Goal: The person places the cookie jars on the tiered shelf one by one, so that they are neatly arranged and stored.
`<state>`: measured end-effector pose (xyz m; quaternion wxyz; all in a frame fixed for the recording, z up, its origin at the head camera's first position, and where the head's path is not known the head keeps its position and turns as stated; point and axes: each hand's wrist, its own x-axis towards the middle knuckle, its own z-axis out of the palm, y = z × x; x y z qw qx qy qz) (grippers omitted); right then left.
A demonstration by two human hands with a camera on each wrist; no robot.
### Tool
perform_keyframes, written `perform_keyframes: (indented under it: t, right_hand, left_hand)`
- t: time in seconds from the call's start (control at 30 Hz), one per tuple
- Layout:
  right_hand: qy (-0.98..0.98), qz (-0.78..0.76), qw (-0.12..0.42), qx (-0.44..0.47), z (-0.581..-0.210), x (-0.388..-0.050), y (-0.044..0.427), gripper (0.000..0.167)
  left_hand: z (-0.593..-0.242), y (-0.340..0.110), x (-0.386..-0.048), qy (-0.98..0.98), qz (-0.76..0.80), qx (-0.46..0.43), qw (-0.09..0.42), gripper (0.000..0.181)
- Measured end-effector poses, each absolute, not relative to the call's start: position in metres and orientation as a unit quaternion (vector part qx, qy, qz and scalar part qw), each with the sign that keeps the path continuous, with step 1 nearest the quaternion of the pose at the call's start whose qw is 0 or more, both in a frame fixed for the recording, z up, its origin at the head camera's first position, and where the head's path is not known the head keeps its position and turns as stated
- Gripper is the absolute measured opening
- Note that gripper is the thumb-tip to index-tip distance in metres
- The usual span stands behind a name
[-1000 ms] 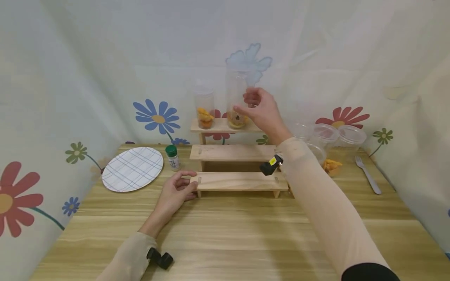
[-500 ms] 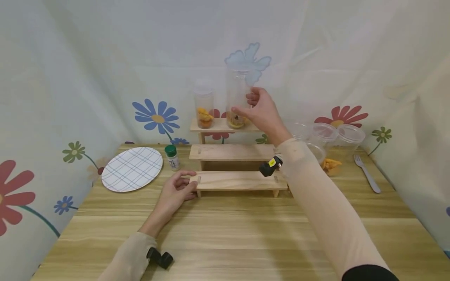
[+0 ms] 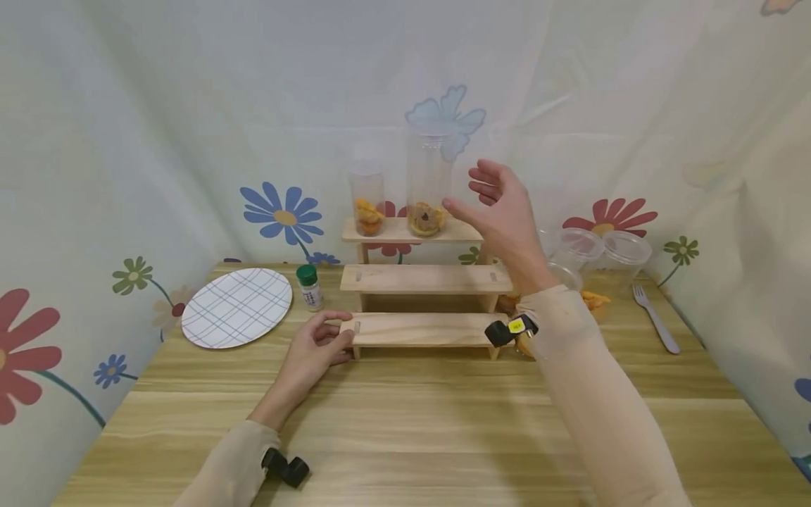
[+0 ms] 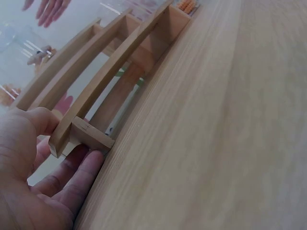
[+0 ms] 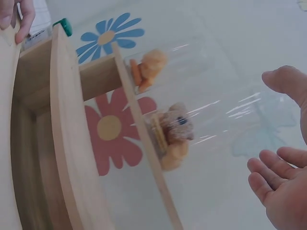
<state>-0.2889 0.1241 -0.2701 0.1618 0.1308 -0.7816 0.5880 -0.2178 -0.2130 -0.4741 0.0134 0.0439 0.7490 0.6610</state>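
Observation:
A three-step wooden rack (image 3: 424,329) stands on the table. My left hand (image 3: 312,352) grips the left end of its lowest step, thumb on top and fingers beside and under the board, as the left wrist view (image 4: 33,167) shows. On the top step are two clear jars: a shorter one (image 3: 367,184) with orange items and a taller one (image 3: 428,169) holding a brown toy figure (image 5: 178,122) and yellow pieces. Just right of the taller jar my right hand (image 3: 507,218) hangs in the air, fingers spread apart from the thumb, holding nothing.
A white checked plate (image 3: 237,308) and a green-capped shaker (image 3: 310,287) lie left of the rack. At the right, partly behind my right forearm, stand several clear containers (image 3: 579,246) with orange items, and a fork (image 3: 656,320) lies beyond them.
My right hand has moved away from the taller jar to the right, its fingers and thumb now clear of it. The jar has stayed on the top step, and my left hand holds its place.

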Motion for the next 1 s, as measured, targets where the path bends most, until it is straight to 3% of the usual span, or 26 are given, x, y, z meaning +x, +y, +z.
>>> perform_keyframes:
  t: [0.47, 1.0]
  right_hand:
    - [-0.734, 0.594, 0.290, 0.156, -0.291, -0.225, 0.181, 0.077]
    - [-0.789, 0.559, 0.245, 0.072, -0.341, -0.196, 0.241, 0.086]
  left_hand:
    - [-0.475, -0.212, -0.218, 0.752, 0.658, 0.042, 0.013, 0.039]
    - [-0.476, -0.214, -0.221, 0.752, 0.657, 0.042, 0.013, 0.038]
